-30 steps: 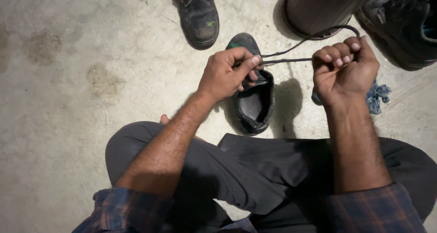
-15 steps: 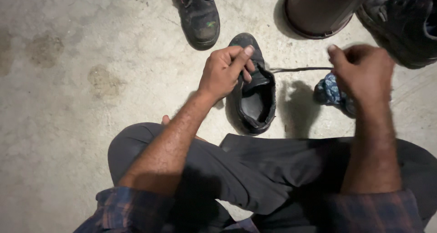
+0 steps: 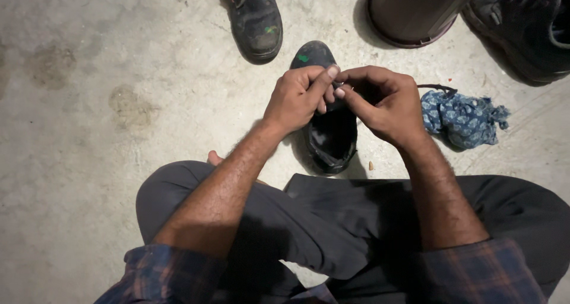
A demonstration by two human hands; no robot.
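Left hand (image 3: 300,99) and right hand (image 3: 383,105) meet fingertip to fingertip above a black shoe (image 3: 329,135) on the concrete floor (image 3: 89,102), pinching its lace (image 3: 436,88); blue cloth (image 3: 463,119) lies just beside.

My hands (image 3: 300,96) (image 3: 386,105) cover the shoe's (image 3: 331,139) middle, so whatever my fingertips pinch stays hidden. The lace (image 3: 438,88) vanishes behind my right hand. At the top edge, 2 boots (image 3: 254,19) (image 3: 525,28) and a bucket (image 3: 415,10) are cut off.

Left hand (image 3: 297,99) and right hand (image 3: 383,105) pinch a lace (image 3: 436,88) over the black shoe (image 3: 329,138).
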